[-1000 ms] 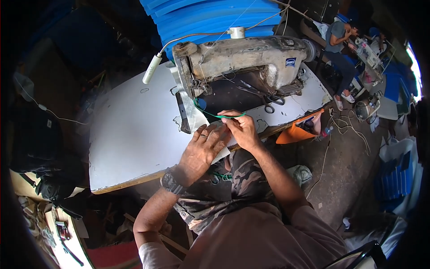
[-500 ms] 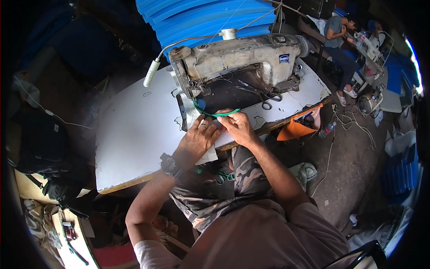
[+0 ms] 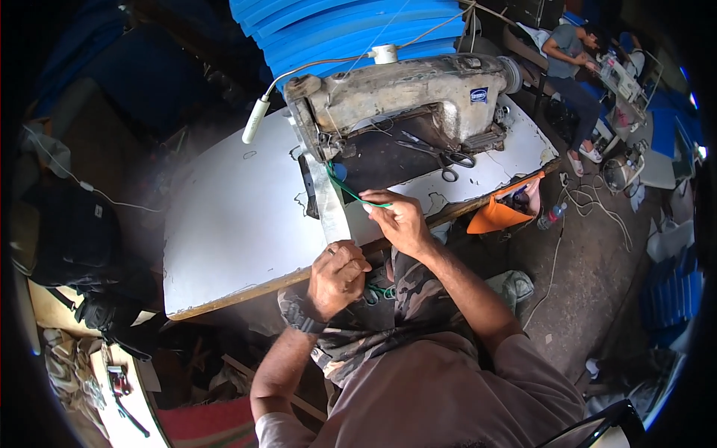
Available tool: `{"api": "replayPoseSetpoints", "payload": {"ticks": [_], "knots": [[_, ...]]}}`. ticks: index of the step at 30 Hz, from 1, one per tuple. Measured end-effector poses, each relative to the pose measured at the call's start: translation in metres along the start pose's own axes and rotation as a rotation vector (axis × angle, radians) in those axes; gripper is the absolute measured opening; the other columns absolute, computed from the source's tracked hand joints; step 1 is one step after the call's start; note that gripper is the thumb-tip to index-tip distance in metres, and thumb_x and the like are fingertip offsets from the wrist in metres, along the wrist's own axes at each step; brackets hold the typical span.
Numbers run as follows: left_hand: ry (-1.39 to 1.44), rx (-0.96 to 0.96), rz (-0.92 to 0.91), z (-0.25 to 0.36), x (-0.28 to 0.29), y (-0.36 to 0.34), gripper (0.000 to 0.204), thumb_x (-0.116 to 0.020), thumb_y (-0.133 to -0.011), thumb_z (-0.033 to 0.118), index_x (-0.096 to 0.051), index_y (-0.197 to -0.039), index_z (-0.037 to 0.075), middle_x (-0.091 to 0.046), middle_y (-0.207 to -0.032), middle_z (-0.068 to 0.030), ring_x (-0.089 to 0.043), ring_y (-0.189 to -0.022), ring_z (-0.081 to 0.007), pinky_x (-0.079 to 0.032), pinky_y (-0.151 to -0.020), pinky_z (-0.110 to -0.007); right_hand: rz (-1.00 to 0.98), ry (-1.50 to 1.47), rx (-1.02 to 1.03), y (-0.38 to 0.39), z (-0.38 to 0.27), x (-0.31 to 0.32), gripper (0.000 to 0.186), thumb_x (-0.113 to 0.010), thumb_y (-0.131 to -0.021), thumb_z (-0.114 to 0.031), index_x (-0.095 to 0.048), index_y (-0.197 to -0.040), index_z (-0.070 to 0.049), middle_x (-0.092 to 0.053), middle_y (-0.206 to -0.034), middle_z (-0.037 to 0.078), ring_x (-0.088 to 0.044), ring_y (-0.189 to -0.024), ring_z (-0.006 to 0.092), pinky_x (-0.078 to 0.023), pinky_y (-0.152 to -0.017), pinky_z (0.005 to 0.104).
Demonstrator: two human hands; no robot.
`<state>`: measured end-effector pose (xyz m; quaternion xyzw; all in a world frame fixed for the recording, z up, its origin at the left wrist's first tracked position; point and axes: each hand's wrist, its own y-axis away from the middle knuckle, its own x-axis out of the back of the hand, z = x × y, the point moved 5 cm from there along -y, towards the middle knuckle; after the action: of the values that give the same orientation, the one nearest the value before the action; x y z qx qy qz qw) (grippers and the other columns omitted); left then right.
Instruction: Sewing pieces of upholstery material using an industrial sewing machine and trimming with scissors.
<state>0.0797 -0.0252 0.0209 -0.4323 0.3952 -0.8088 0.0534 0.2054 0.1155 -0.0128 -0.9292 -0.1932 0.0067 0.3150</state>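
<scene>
A worn grey sewing machine (image 3: 399, 93) stands on a white table (image 3: 224, 231). From under its needle area, a pale flat strip (image 3: 331, 209) runs toward me over the front edge. My left hand (image 3: 340, 275) is closed around the strip's near end, just off that edge. A thin green strip (image 3: 345, 185) also leads out of the needle area, to the right of the pale one. Its free end is pinched between the thumb and fingers of my right hand (image 3: 401, 224). Dark scissors (image 3: 441, 155) lie partly spread on the machine bed, beyond my right hand.
A small white lamp (image 3: 256, 121) hangs left of the machine head. Blue foam sheets (image 3: 351, 33) are stacked behind. An orange pouch (image 3: 499, 214) hangs at the table's right front edge, near a plastic bottle (image 3: 553, 216) and loose cable. Another person (image 3: 571, 67) sits at the far right.
My left hand has drawn back from beside the needle area to the table's front edge and closed on the pale strip. The right hand keeps the green strip, its end slightly lower.
</scene>
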Motion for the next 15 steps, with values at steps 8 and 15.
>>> {"api": "replayPoseSetpoints", "payload": {"ticks": [8, 15], "knots": [[-0.011, 0.035, 0.015, -0.008, 0.003, 0.008, 0.041, -0.067, -0.070, -0.017, -0.069, -0.105, 0.004, -0.066, -0.105, -0.0111, -0.066, -0.097, -0.0312, -0.055, -0.078, -0.040, -0.011, -0.035, -0.132, 0.018, 0.002, 0.005, 0.016, -0.067, -0.100, -0.004, -0.072, -0.114, 0.004, -0.075, -0.106, 0.005, -0.061, -0.076, 0.0022, -0.052, -0.064, 0.0215], [-0.503, -0.309, -0.468, -0.024, 0.002, -0.043, 0.046, -0.065, -0.086, 0.006, -0.066, -0.132, 0.011, -0.065, -0.134, -0.0039, -0.053, -0.135, -0.0275, -0.039, -0.120, -0.044, 0.017, -0.175, -0.285, 0.017, 0.013, 0.007, 0.019, -0.066, -0.104, -0.012, -0.071, -0.116, 0.002, -0.070, -0.090, -0.001, -0.059, -0.075, 0.0021, -0.052, -0.065, 0.0219]]}}
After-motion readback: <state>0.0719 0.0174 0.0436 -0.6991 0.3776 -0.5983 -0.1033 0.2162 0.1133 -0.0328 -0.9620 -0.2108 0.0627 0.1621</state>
